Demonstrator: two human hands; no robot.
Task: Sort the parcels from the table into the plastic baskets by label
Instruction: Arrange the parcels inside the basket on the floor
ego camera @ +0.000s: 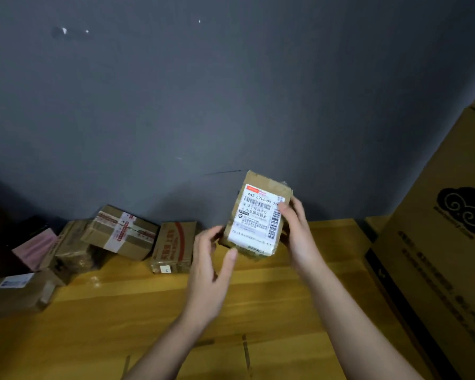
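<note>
Up above the table (115, 319), both hands' fingers (291, 212) curl round a cardboard parcel (258, 215) whose label (255, 223) reads "642 L714-00".

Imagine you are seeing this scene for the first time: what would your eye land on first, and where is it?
First, the small parcel held up at centre, its white label facing the camera, gripped by the right hand and the left hand above the wooden table. Next, the heap of taped cardboard parcels against the grey wall at left. Last, the big carton with a cloud logo at right.
</note>
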